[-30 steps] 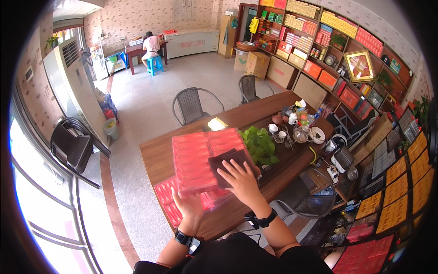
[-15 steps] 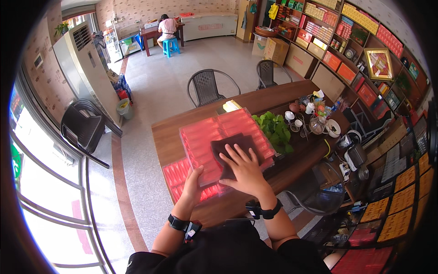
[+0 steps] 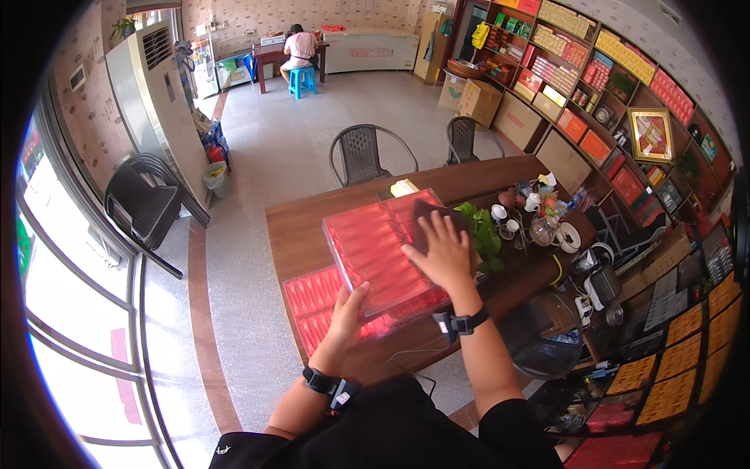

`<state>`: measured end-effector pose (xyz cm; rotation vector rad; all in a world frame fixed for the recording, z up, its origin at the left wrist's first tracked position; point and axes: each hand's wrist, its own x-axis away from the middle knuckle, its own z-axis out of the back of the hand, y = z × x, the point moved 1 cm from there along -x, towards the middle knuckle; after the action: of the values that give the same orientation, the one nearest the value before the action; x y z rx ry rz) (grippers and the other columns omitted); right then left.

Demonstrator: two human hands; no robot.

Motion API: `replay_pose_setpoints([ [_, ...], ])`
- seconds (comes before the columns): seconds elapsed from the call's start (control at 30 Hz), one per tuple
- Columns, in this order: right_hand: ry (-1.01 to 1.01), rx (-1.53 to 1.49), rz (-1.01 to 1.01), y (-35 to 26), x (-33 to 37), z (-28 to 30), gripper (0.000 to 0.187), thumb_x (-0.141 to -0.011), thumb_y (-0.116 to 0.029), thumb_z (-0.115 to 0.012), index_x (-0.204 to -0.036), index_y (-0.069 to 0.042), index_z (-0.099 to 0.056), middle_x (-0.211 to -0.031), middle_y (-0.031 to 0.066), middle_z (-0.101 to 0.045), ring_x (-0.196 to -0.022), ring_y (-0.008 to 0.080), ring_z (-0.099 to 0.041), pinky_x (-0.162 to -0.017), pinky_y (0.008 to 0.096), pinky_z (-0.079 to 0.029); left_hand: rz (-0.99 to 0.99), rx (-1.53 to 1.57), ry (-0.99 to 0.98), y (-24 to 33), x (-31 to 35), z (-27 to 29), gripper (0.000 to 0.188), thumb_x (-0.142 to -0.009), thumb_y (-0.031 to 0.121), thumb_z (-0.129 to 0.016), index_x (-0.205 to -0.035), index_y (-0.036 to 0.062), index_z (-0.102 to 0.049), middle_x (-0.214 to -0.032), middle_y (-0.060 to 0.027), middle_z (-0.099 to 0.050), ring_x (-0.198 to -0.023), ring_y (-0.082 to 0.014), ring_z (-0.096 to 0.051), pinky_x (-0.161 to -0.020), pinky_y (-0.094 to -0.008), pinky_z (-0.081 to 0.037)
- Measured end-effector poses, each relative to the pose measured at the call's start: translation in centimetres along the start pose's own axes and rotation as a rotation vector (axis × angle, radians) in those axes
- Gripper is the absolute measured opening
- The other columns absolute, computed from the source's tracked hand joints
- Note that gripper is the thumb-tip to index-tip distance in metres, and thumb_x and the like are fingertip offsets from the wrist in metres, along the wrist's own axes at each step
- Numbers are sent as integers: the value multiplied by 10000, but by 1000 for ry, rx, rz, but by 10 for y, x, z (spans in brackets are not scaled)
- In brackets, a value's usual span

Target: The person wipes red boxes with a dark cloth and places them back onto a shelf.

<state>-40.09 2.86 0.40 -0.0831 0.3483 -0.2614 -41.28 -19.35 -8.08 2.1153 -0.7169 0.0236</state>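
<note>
My left hand (image 3: 346,314) grips the near left edge of a clear plastic box (image 3: 375,254) filled with rows of red packets, its thumb on top. The box is tilted above the wooden table. My right hand (image 3: 444,252) lies with spread fingers on a dark brown cloth (image 3: 426,223), pressing it against the far right part of the box lid. A second clear box of red packets (image 3: 312,301) lies flat on the table, partly hidden under the held one.
Right of the box are a green leafy plant (image 3: 486,234) and a tea set with a glass pot (image 3: 544,230). Black chairs (image 3: 363,152) stand beyond the table (image 3: 301,227). A person (image 3: 300,47) sits far off on a blue stool. Stocked shelves line the right wall.
My right hand has slid the cloth from the lid's middle toward its far right. The box has shifted slightly right and tilted, with my left hand still on its edge.
</note>
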Motion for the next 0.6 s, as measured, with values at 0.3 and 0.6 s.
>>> replay_pose_setpoints([
  [0.3,-13,-125,357,-85,31,-5,663,-935,-601,-463,-1430,-160,-493,-1553,90,-364,-1435,333,-308,-1128,615,-226,-26,0,100,4,0,-3,294,-992,206,-519,-1253,72,-513,-1140,-67,-618,-1029,-204,-625,-873,-389,-549],
  [0.6,-41,9,61,38,-43,-23,697,-916,-649,-458,-1471,-228,-438,-1586,69,-301,-1442,306,-298,-1134,588,-247,-65,95,62,-4,-16,-22,219,-947,236,-637,-1099,110,-543,-965,28,-561,-933,-104,-575,-684,-275,-499],
])
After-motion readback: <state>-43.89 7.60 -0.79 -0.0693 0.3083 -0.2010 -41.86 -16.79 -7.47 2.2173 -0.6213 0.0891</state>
